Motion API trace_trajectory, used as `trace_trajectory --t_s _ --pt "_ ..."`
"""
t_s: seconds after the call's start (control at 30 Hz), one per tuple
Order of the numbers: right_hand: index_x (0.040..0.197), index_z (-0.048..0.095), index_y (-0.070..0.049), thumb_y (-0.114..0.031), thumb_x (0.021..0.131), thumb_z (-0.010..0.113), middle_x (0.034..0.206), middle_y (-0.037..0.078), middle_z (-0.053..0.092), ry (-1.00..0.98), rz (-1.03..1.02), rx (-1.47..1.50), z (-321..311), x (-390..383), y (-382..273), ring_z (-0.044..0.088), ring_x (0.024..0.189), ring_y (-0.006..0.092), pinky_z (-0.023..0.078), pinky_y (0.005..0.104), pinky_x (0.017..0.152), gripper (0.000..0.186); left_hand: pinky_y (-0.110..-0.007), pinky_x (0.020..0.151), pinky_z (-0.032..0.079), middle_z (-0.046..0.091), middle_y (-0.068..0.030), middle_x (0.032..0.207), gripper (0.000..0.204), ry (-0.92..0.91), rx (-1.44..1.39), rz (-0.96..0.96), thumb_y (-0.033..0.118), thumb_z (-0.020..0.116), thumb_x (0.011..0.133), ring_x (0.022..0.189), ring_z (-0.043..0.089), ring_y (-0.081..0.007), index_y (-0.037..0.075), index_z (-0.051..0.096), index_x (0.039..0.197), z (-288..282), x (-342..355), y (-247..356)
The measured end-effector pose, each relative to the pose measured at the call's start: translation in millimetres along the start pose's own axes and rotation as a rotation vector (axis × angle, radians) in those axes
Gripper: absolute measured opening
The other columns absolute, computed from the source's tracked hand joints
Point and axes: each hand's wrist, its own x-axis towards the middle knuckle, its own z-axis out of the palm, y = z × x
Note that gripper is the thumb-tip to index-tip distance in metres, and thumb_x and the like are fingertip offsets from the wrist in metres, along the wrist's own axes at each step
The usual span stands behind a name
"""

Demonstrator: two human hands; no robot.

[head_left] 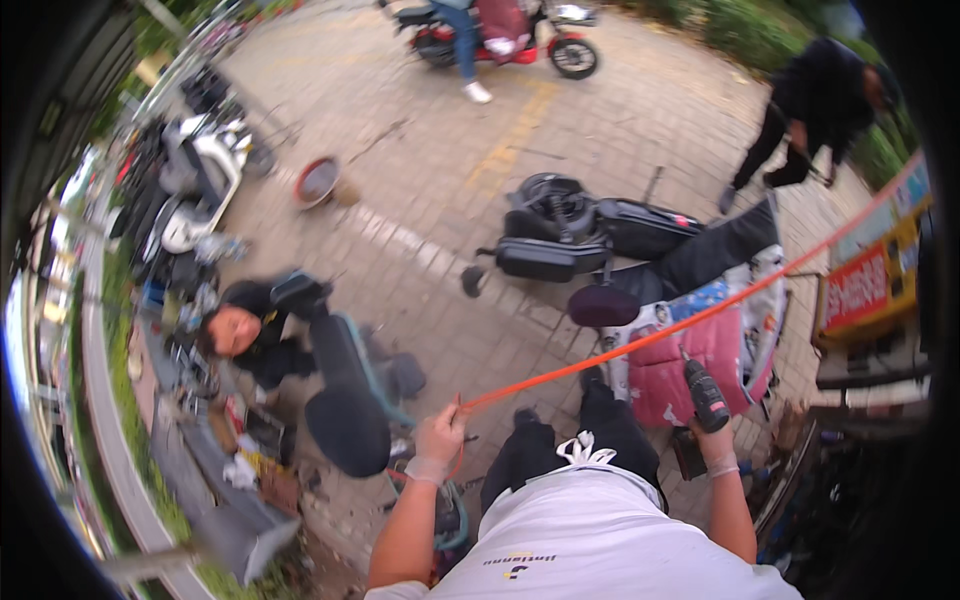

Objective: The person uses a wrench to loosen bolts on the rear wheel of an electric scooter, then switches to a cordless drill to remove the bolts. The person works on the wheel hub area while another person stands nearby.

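My left hand (440, 440), in a thin see-through glove, is closed around a long orange cord (600, 358). From there the cord runs taut up to the far right, and a short loop hangs below the fist. My right hand (712, 442), gloved the same way, grips a dark cordless drill (706, 395) whose bit points up and away from me. Beyond the drill lies a pink quilted scooter cover (685, 365) on a scooter. Left of my left hand stands a teal scooter with a dark seat (347, 430).
A person (245, 330) crouches by the teal scooter; another (815, 110) bends at the far right. A black scooter (550, 240) stands ahead. A red basin (318, 183) sits on the paving. A red motorbike (500, 40) with a rider is at the top. Parked scooters line the left.
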Motion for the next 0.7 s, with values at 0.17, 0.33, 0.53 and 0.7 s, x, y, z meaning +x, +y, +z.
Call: trace_trajectory --t_s 0.17,0.33,0.53,0.7 --pt "0.092 0.061 -0.004 -0.003 0.079 0.074 0.075 0.001 0.059 -0.209 0.043 0.069 51 16 -22 0.057 0.059 0.0127 0.047 0.0296 0.053 0.019 -0.050 0.063 0.048 0.065 -0.0184 0.074 0.043 0.169 0.140 -0.230 0.049 0.055 0.098 0.075 0.065 -0.0419 0.009 0.066 0.091 -47 -94 -136" --pt "0.092 0.061 -0.004 -0.001 0.078 0.073 0.075 0.000 0.059 -0.296 0.036 0.009 76 11 -48 0.057 0.062 0.0115 0.046 0.0297 0.053 0.019 -0.049 0.069 0.049 0.067 -0.0211 0.084 0.039 0.179 0.168 -0.635 0.043 0.051 0.101 0.085 0.065 -0.0430 0.008 0.066 0.094 -96 -161 -198" --pt "0.097 0.066 -0.003 -0.003 0.079 0.075 0.079 -0.002 0.062 -0.288 -0.026 -0.058 87 12 -73 0.056 0.064 0.0108 0.047 0.0305 0.056 0.020 -0.045 0.070 0.048 0.067 -0.0185 0.085 0.032 0.449 0.197 -0.405 0.033 0.054 0.102 0.080 0.063 -0.0391 0.003 0.064 0.096 -158 -73 -138" --pt "0.091 0.067 -0.002 -0.008 0.077 0.075 0.078 0.004 0.067 -0.312 -0.117 -0.165 98 24 -85 0.064 0.066 0.0144 0.050 0.0319 0.060 0.017 -0.042 0.075 0.047 0.068 -0.0182 0.089 0.046 0.943 0.131 -0.049 0.040 0.047 0.105 0.079 0.061 -0.0349 -0.002 0.064 0.101 -280 73 -29"
